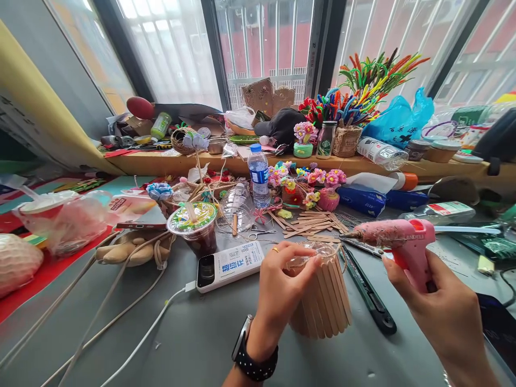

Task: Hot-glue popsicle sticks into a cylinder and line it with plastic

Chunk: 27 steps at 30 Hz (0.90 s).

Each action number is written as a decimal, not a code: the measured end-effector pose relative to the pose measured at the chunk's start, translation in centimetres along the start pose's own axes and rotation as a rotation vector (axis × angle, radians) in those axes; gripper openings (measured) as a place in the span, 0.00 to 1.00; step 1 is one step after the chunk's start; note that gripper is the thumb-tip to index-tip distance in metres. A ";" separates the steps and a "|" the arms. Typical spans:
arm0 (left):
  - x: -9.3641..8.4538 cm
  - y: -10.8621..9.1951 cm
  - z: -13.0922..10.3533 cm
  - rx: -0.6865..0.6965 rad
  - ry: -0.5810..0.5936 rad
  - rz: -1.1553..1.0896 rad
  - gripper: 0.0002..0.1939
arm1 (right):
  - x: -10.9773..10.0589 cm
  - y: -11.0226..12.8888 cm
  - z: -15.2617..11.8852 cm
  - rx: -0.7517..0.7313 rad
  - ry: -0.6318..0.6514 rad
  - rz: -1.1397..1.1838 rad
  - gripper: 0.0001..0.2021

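Head view: low and right of centre, the left hand (287, 282) has thumb and fingers closed on the clear rim (324, 249) of a stick-clad cup (327, 301). At right, the right hand (437, 298) is wrapped round the handle of a glue gun (403, 236), its nozzle (349, 235) pointing left, near the rim. If the gun is hot, a slip could burn the left fingers or soften the plastic; a drip might land on the knife (370, 293) just beside the cup. The left hand hides part of the cup; the trigger finger is hard to make out. Both forearms are cut off; glue at the tip cannot be confirmed.
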State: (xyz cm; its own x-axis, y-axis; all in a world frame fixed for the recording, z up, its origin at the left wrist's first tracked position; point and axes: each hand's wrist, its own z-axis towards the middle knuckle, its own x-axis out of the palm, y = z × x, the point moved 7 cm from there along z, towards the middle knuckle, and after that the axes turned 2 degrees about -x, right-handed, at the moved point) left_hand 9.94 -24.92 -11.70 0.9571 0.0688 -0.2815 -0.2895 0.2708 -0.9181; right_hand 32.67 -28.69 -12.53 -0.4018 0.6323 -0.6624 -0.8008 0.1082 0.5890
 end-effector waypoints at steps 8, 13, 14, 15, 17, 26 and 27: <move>-0.4 1.1 -0.4 -0.125 -0.178 -0.187 0.11 | -0.4 0.7 -0.2 -0.061 -0.041 0.004 0.20; -0.1 1.4 -0.7 -0.098 -0.233 -0.351 0.13 | -0.2 1.1 -0.4 -0.109 -0.038 -0.014 0.19; 0.0 1.4 -0.8 -0.078 -0.246 -0.357 0.12 | -0.2 1.1 -0.4 -0.104 -0.041 -0.022 0.20; 0.1 1.4 -0.9 -0.057 -0.260 -0.358 0.12 | -0.2 1.1 -0.5 -0.103 -0.042 -0.032 0.20; 0.2 1.4 -1.2 -0.015 -0.285 -0.343 0.11 | -0.2 1.1 -0.5 -0.105 -0.037 -0.048 0.22; -0.2 0.9 -0.6 0.167 -0.335 -0.136 0.07 | -0.4 1.8 -0.7 -0.164 -0.028 -0.093 0.21; -0.2 0.8 -0.4 0.179 -0.341 -0.132 0.07 | -0.4 1.8 -0.7 -0.169 -0.033 -0.095 0.21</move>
State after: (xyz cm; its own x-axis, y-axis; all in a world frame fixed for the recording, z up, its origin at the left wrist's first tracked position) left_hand 9.47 -25.10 -12.49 0.9440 0.3288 -0.0287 -0.1862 0.4590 -0.8687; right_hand 31.09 -29.25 -11.55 -0.3086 0.6503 -0.6941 -0.8987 0.0396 0.4367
